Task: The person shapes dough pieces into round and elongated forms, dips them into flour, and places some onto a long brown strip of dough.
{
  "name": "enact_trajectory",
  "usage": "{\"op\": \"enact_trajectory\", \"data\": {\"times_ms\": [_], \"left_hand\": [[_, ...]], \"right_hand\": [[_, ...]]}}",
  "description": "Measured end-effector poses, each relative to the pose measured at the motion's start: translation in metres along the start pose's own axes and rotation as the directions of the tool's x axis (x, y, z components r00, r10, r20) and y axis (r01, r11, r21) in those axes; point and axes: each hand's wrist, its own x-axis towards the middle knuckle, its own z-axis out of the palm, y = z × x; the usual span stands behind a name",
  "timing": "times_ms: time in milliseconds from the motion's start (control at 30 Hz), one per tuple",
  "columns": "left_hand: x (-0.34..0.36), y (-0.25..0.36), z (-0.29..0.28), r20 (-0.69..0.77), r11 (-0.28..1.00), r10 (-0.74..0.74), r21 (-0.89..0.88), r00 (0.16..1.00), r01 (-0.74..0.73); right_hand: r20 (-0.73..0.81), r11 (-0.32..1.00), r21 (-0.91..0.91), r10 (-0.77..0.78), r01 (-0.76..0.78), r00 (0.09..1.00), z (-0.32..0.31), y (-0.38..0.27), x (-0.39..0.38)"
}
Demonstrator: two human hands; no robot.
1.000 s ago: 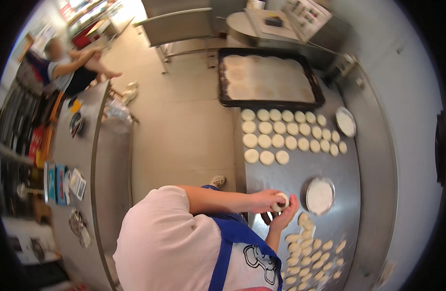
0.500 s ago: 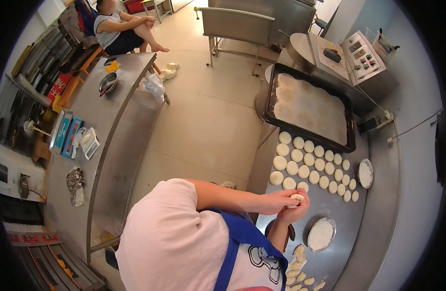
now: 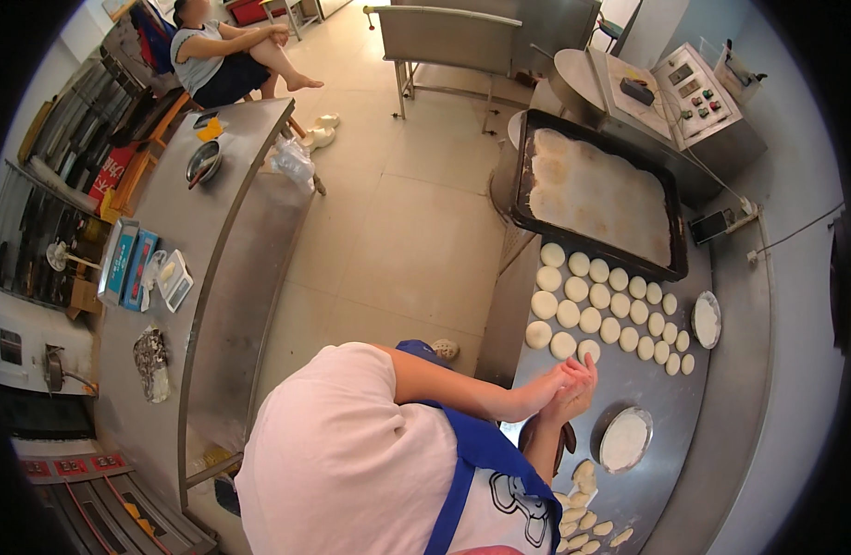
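Your hands (image 3: 562,388) cupped together; can't tell whether they enclose anything. Nearest off-white, round, flattened dough disc (image 3: 588,349) lies at one o'clock on the grey metal desk (image 3: 668,407). Probably light, soft, easily dented; cradle its rim, fingers flat.

On the grey steel bench (image 3: 673,412) to your right, round white dough discs (image 3: 590,320) lie in rows just before the black rectangular tray (image 3: 678,231). Nearer you sits a round metal bowl (image 3: 649,433) of white powder (image 3: 626,441), pale oval dough pieces (image 3: 574,514) nearer still. Leftward, a second steel bench (image 3: 203,240) carries a flat white scale (image 3: 179,294).
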Motion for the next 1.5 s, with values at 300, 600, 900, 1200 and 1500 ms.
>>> {"op": "enact_trajectory", "data": {"times_ms": [300, 600, 900, 1200, 1500], "left_hand": [[0.003, 0.001, 0.020, -0.231, 0.992, 0.091, 0.109, 0.969, -0.067], [0.021, -0.015, -0.017, 0.209, 0.983, 0.121, 0.112, 0.970, -0.147], [0.013, 0.009, -0.017, 0.061, 0.976, -0.104, -0.184, 0.993, 0.114], [0.019, 0.008, -0.001, 0.036, 0.917, -0.254, -0.309, 0.967, 0.252], [0.014, -0.014, -0.007, 0.047, 0.997, -0.067, -0.025, 0.997, 0.068]], "right_hand": [[0.090, 0.985, 0.010, 0.173, -0.175, 0.981, -0.005, 0.027, -0.009], [-0.038, 0.986, 0.105, 0.133, -0.128, 0.990, -0.006, -0.051, 0.024], [0.002, 0.909, 0.110, 0.405, -0.402, 0.914, -0.013, -0.066, 0.030], [0.021, 0.995, -0.006, 0.099, -0.099, 0.995, -0.018, -0.043, 0.012], [0.289, 0.990, -0.105, 0.123, -0.096, 0.949, -0.030, -0.016, 0.001]]}}
